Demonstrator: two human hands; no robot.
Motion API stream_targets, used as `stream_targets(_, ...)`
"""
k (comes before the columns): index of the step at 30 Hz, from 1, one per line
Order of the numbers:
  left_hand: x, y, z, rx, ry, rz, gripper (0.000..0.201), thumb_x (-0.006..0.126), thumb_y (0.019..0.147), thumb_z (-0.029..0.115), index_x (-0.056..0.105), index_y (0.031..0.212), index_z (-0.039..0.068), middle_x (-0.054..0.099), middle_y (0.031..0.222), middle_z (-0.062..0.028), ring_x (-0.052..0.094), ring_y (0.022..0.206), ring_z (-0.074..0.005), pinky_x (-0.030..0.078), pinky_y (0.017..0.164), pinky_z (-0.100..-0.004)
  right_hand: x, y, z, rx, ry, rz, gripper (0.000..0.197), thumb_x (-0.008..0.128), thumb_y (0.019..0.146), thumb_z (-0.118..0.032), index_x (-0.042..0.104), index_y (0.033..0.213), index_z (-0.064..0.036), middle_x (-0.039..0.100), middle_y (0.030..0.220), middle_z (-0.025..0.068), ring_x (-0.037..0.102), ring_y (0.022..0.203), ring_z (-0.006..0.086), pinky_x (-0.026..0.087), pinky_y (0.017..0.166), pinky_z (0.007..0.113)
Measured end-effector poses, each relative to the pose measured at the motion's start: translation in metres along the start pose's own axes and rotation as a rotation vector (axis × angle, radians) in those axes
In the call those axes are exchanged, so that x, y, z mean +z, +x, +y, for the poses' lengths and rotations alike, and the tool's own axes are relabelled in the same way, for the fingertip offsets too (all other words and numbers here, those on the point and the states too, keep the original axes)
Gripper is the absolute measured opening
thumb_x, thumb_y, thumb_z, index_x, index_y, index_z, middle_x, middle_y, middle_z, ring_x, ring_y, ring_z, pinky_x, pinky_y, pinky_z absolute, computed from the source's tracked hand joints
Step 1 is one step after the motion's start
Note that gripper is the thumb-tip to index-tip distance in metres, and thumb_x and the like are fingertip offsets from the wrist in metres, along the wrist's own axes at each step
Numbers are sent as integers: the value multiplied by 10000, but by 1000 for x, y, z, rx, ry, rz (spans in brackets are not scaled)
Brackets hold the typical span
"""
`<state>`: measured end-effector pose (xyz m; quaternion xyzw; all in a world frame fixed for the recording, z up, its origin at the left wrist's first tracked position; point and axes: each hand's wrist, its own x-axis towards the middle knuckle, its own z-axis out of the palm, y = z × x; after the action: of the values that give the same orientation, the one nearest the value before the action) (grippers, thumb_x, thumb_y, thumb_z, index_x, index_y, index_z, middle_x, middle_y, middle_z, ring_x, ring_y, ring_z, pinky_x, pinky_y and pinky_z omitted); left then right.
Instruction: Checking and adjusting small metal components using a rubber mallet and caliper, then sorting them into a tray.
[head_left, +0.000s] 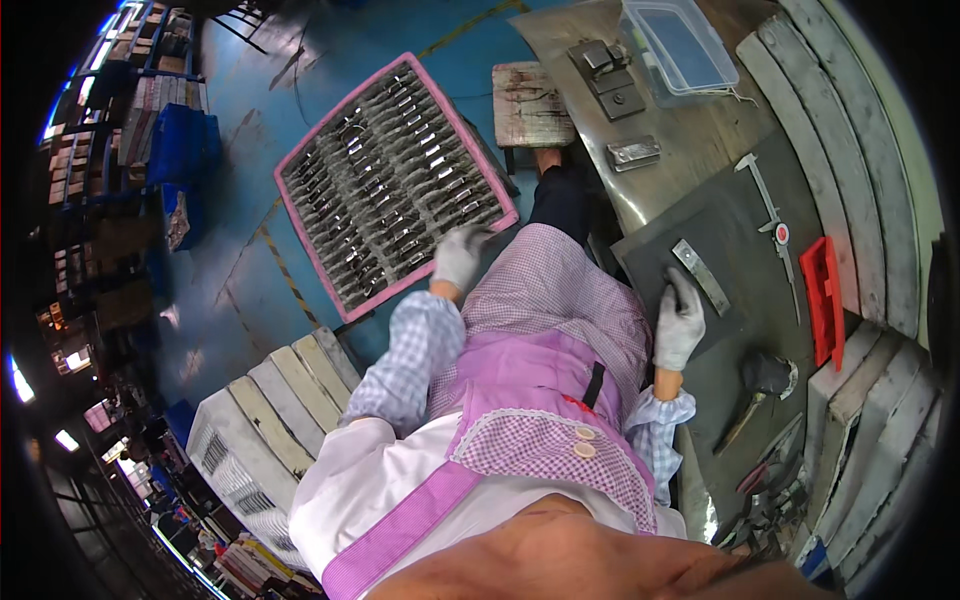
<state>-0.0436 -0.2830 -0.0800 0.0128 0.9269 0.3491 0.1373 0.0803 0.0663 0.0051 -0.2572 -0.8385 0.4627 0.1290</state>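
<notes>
My left hand (459,258), in a white glove, is at the near right corner of a pink-rimmed tray (334,297). Its fingers are bent together over the rim, and their tips are partly hidden. Rows of small shiny metal parts (405,150) stand in the tray's grey slotted lining. At the right, my gloved right hand (680,325) hovers over or rests on the dark bench mat (735,345), with its fingers apart. Just beyond its fingertips lies a flat metal bar (700,277); whether they touch it I cannot tell.
Farther back on the bench (700,145) are a metal fixture (607,80), a small metal block (633,153) and a clear plastic box (683,50). A dial caliper (777,230), a red holder (822,300) and a hammer (765,380) lie rightward. Beyond the tray stands a worn stool (533,105).
</notes>
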Motion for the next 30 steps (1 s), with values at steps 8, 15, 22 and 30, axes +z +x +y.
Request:
stream_targets(8,87,77,-126,-58,-10,-59,294,606,922,117,766,1165,159,728,1113,-188,693,1049,-366,549,930,-450,34,3,7,-266,-439,195,422,622,803,12,774,1149,-176,713,1099,93,702,987,310,561,897,400)
stream_targets(15,65,102,-96,67,274,121,270,598,852,46,770,1046,121,713,1077,-177,708,976,-386,583,839,-485,29,0,2,-231,-561,265,419,621,799,8,777,1139,-180,710,1077,107,704,964,312,568,860,402)
stream_targets(22,36,127,-106,-137,567,-299,331,572,932,325,737,1136,123,732,1083,-253,716,1019,-425,556,897,-543,21,2,-7,-234,-513,201,306,643,855,-102,776,1118,-186,711,1106,131,707,953,330,577,843,406)
stream_targets(30,-16,-11,152,773,-48,-324,269,786,847,257,773,1065,100,756,909,-135,745,794,-294,589,694,-379,21,-23,-76,-112,-78,-253,381,717,925,-309,722,1258,-124,742,1152,134,721,1075,269,558,927,345)
